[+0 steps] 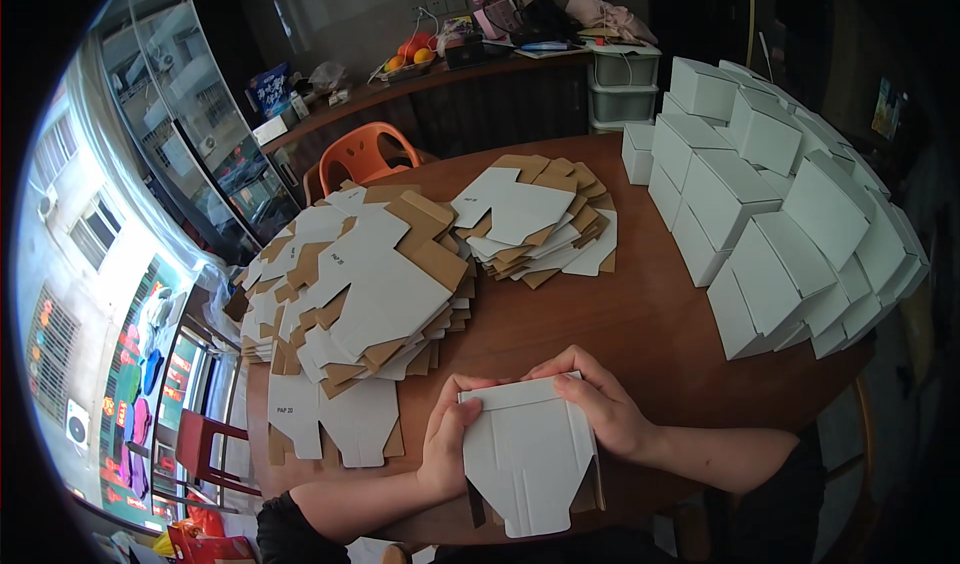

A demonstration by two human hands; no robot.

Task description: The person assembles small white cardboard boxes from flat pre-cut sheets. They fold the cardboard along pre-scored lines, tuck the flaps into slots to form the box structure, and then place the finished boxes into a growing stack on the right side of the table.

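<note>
A flat white die-cut cardboard box blank lies at the near edge of the round brown wooden table, partly folded. My left hand grips its left edge, fingers curled over the top corner. My right hand presses on its upper right corner and holds that side. A large pile of unfolded white and brown blanks sits just left of my hands. A second, smaller pile of blanks lies farther back at the middle of the table.
Several folded white boxes are stacked on the right side of the table. An orange plastic chair stands behind it. A cluttered counter with fruit and bags runs along the back. Windows curve along the left; a red stool stands below.
</note>
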